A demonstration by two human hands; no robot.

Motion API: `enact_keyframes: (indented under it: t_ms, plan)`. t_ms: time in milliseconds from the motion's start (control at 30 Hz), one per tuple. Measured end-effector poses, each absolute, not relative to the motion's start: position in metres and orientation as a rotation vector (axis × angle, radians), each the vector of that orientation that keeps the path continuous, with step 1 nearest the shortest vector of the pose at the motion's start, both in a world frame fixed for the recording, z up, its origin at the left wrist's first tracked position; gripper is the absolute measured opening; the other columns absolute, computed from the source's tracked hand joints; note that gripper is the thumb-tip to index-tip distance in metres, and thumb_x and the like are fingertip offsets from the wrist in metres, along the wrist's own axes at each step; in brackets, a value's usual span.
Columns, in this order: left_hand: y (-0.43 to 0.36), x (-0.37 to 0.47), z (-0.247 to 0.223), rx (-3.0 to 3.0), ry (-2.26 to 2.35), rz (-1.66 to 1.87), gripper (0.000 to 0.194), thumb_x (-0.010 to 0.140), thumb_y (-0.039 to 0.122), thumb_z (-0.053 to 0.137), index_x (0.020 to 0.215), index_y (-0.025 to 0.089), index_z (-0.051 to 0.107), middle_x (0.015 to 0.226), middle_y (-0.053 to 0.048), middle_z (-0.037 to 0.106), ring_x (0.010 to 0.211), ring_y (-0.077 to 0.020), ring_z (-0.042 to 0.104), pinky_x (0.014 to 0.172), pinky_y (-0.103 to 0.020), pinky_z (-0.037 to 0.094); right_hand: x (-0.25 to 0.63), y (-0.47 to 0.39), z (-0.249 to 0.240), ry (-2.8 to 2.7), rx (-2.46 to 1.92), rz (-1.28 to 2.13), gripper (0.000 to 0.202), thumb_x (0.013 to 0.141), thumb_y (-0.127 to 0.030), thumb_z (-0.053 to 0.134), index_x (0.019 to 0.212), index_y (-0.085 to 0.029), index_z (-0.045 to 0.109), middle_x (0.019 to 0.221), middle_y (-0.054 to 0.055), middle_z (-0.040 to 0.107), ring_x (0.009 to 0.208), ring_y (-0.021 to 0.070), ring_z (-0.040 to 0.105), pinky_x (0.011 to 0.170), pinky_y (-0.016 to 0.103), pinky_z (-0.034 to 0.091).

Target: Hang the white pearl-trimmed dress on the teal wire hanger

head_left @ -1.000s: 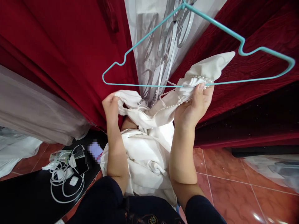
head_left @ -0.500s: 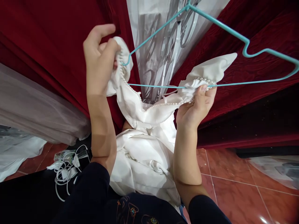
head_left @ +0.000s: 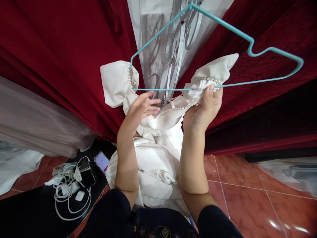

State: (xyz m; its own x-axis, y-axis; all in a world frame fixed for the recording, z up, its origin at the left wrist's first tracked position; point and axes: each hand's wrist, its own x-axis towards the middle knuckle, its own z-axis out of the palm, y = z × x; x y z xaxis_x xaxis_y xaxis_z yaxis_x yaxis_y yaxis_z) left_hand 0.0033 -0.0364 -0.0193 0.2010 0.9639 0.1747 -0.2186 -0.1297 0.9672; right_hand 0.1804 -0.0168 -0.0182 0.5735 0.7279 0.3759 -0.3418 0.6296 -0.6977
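A white dress with a pearl-beaded neckline hangs from a light blue hanger. Its left puffed sleeve sits over the hanger's left end. At the right, the hanger's shoulder end sticks out bare, and the other sleeve bunches around the lower bar. My right hand pinches that sleeve's beaded edge against the bar. My left hand, fingers spread, is in front of the neckline just under the bar and holds nothing; whether it touches the cloth I cannot tell.
Dark red curtains hang on both sides, with sheer white fabric and a white scrollwork frame between them. On a black bench at lower left lie tangled white cables and a lit phone. The floor is red tile.
My left hand has let go of the left sleeve and moved down and right to the neckline. The left sleeve now rests on the hanger's end. My right hand keeps its pinch.
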Motion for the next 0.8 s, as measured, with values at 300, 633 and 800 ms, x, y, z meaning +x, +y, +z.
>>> enact_keyframes:
  t_ms: [300, 633, 800]
  plan:
    - [-0.031, 0.053, -0.012, 1.016, 0.633, 1.817, 0.028, 0.111, 0.047, 0.051, 0.095, 0.024, 0.048, 0.095, -0.003, 0.063, 0.115, -0.022, 0.074, 0.092, -0.032, 0.061, 0.193, -0.031, -0.017, -0.629, -0.655, 0.665, 0.023, 0.096, -0.04, 0.067, 0.089, -0.019, 0.062, 0.086, 0.0, 0.064, 0.081, 0.0081, 0.062, 0.08, 0.02, 0.054]
    - [-0.042, 0.02, 0.003, 1.091, 0.67, 1.767, 0.033, 0.104, 0.05, 0.065, 0.09, 0.024, 0.051, 0.087, -0.002, 0.059, 0.104, -0.0225, 0.074, 0.072, -0.027, 0.062, 0.278, -0.017, -0.004, -0.499, -1.024, 0.182, 0.046, 0.098, -0.008, 0.054, 0.057, -0.017, 0.034, 0.057, -0.006, 0.034, 0.055, 0.0021, 0.038, 0.051, 0.013, 0.032]
    - [-0.04, 0.022, 0.001, 1.056, 0.708, 1.752, 0.032, 0.105, 0.048, 0.062, 0.089, 0.025, 0.049, 0.087, -0.002, 0.058, 0.104, -0.0229, 0.074, 0.07, -0.027, 0.062, 0.281, -0.011, 0.054, -0.534, -0.889, 0.286, 0.047, 0.089, 0.006, 0.059, 0.05, -0.01, 0.038, 0.059, -0.007, 0.039, 0.072, -0.0016, 0.06, 0.054, 0.002, 0.037]
